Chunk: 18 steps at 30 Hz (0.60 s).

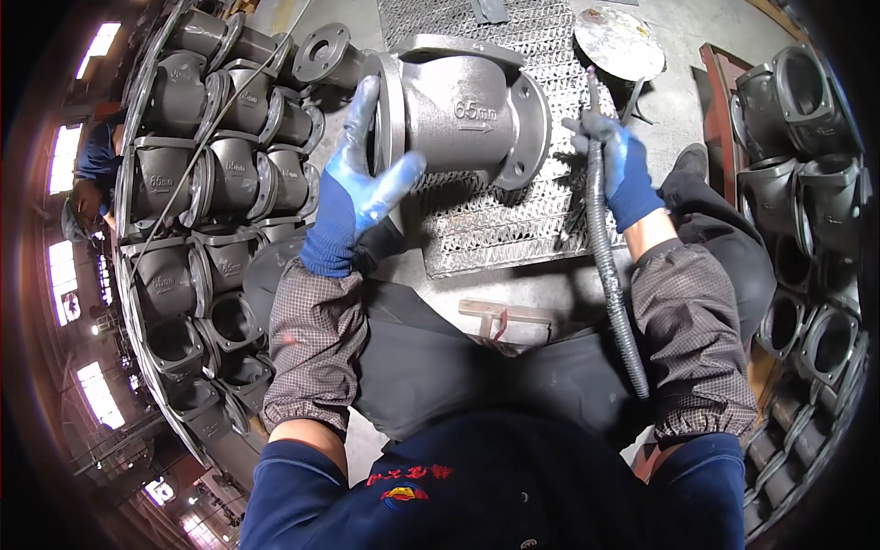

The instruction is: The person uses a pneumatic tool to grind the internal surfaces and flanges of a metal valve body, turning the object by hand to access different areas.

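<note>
A grey cast-metal valve body with round flanges lies over the expanded-metal grating in front of me. My left hand, in a blue and grey glove, is against its left flange, fingers stretched upward and thumb spread wide. My right hand, gloved alike, is closed around a slim dark hand tool at the end of a ribbed hose. The tool points away from me, to the right of the valve body and apart from it. Its exact kind does not show. From my right hand the hose runs down beside my right forearm.
Stacked valve bodies rise on my left, and more valve bodies are piled on my right. A round stool stands beyond the grating. Another person is at the far left. A small wooden piece lies between my legs.
</note>
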Each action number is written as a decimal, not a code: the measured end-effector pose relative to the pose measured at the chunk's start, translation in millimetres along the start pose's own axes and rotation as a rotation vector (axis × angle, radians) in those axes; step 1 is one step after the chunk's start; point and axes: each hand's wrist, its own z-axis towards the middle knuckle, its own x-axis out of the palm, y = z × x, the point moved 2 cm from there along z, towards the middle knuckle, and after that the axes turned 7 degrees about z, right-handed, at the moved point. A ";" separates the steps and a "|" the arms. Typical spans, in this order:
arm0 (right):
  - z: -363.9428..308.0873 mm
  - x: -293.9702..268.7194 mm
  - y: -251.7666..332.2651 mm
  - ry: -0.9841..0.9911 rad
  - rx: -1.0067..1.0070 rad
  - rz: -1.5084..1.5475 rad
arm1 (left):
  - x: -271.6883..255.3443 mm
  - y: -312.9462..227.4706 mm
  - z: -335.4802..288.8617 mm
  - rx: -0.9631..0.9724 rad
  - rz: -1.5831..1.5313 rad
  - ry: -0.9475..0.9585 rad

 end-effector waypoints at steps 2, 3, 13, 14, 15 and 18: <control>-13.8 15.8 -17.5 -0.041 0.078 0.007 | -0.5 1.6 0.0 -0.096 -0.077 -0.046; -17.7 19.2 -24.7 -0.035 0.073 -0.023 | 0.4 -2.9 2.7 -0.176 -0.137 -0.053; -6.0 74.6 -41.1 0.176 0.071 -0.252 | -14.7 65.3 -24.3 -0.059 0.092 -0.105; -0.6 78.5 -42.0 0.200 0.010 -0.278 | -17.1 69.1 -29.2 0.047 0.179 -0.143; 3.4 80.5 -40.3 0.231 -0.037 -0.306 | -16.3 67.5 -33.4 0.153 0.257 -0.177; 9.1 83.2 -39.5 0.181 -0.037 -0.311 | -8.6 48.3 -40.9 0.029 0.190 -0.222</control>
